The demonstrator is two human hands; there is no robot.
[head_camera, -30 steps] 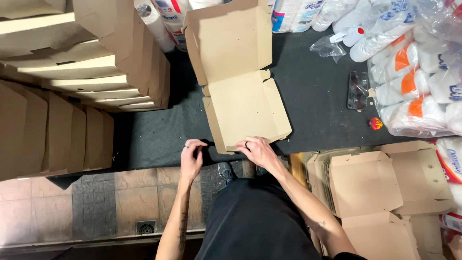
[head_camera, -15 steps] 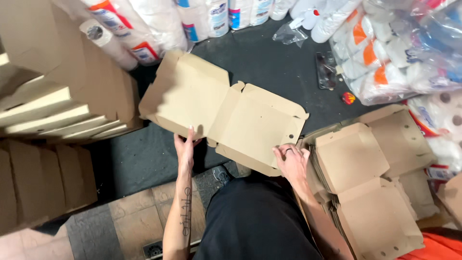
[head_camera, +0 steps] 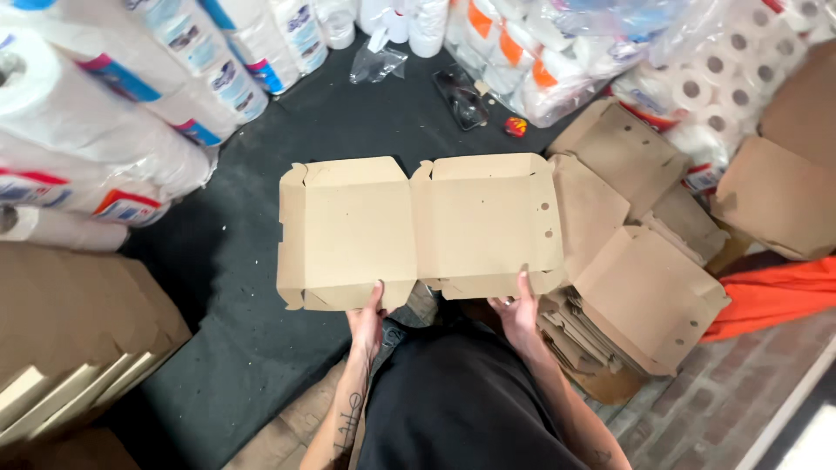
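Dark floor mat (head_camera: pixel 261 287) lies under a flat unfolded cardboard box (head_camera: pixel 418 226), with free mat on the box's left side. Left hand (head_camera: pixel 367 320) and right hand (head_camera: pixel 518 313) each grip the box's near edge, apart. Just right of the box, a stack of flat cartons (head_camera: pixel 644 296) crowds its edge.

Single view, head-mounted. Camera looks steeply down over the wearer's torso, facing forward and away from the body. Near range: both hands (head_camera: pixel 366 318) (head_camera: pixel 518 313) sit in lower centre at arm's reach, gripping the near edge of a flat cardboard blank (head_camera: pixel 418 226) that fills mid-frame. Dark floor mat (head_camera: pixel 235 287) lies beneath. Paper rolls (head_camera: pixel 104 130) border the top and left edges; a stack of blanks (head_camera: pixel 644 296) sits at right. No second view, so no overlap to log.
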